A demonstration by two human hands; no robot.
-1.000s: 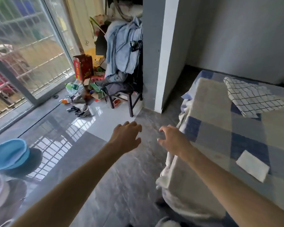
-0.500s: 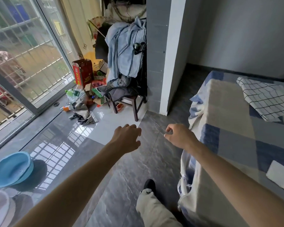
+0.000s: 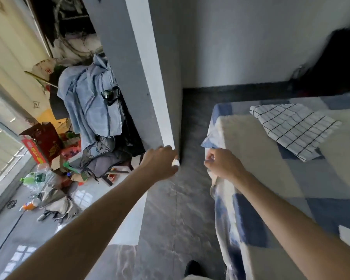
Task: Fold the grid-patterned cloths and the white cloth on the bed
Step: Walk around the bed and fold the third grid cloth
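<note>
Both hands hold nothing, left hand loosely spread, right hand loosely curled by the bed; approaching, I'd judge, next reaching the grid-patterned cloth.

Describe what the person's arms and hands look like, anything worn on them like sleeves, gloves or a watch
Both forearms are bare along all that shows, with no sleeve in view. The left hand and the right hand wear no gloves, and no watch, bracelet or ring is visible on either. No markings can be seen.
</note>
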